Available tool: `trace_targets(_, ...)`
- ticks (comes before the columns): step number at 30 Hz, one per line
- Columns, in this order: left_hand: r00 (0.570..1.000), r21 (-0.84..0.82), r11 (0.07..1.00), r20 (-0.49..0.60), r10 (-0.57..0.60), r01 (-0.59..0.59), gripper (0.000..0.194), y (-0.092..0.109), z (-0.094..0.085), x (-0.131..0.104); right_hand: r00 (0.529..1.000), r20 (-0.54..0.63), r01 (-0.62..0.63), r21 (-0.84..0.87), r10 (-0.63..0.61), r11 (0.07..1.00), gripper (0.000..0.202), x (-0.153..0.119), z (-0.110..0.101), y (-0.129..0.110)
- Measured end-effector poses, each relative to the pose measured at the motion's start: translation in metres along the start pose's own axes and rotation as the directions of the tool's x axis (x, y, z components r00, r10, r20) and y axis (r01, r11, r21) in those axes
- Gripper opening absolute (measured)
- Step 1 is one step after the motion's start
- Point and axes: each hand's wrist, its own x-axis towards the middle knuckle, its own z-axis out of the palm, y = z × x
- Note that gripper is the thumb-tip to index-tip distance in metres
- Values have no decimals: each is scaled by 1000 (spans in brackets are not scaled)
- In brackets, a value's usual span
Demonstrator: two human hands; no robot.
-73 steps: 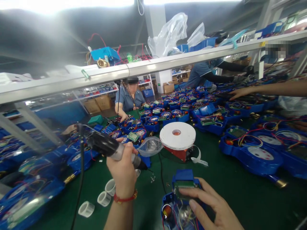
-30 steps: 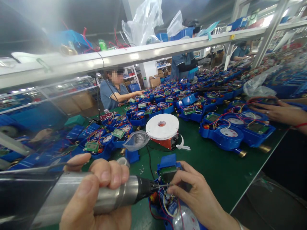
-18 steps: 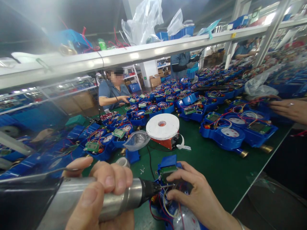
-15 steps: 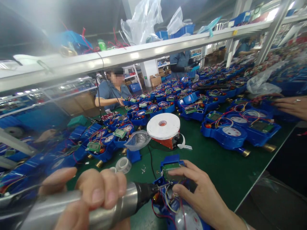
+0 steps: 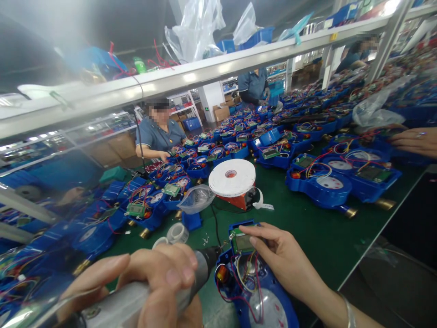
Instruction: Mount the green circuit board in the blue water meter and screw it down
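My left hand [image 5: 160, 278] is wrapped around a silver electric screwdriver [image 5: 119, 300], whose black nose points at the small screws [image 5: 205, 239] and the left edge of the nearest meter. That blue water meter [image 5: 283, 291] lies in front of me with its housing open, showing coloured wires and a round dial. My right hand [image 5: 283, 255] lies over its upper right side, fingers stretched out, with fingertips touching the green circuit board [image 5: 243, 243] and its grey display. An orange-red part [image 5: 222, 273] sits at the housing's left. The screwdriver's tip is hard to make out.
A white tape roll [image 5: 232, 175] sits on an orange-red device, with clear tape rolls [image 5: 177, 233] nearer me. Rows of blue meters [image 5: 327, 182] fill the green table [image 5: 273, 228]. Co-workers [image 5: 159, 132] stand across; another person's hand [image 5: 414, 139] is at right. A shelf [image 5: 191, 75] crosses above.
The screwdriver has drawn back from the meter's wires toward the loose screws. My right fingertips have shifted up onto the board, exposing more wiring. The co-worker opposite has leaned left.
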Motion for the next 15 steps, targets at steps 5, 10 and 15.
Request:
trace_targets(5, 1000, 42, 999, -19, 11, -10, 36, 4, 7, -2, 1000, 18, -3, 5, 3, 1000, 26, 1, 0, 2)
trace_targets(10, 999, 52, 998, -23, 27, -26, 35, 3, 12, -2, 1000, 22, -6, 10, 5, 1000, 26, 0, 2, 4)
trace_targets(15, 998, 96, 995, -55, 37, -31, 36, 4, 18, 0, 1000, 22, -11, 6, 11, 1000, 27, 1, 2, -1)
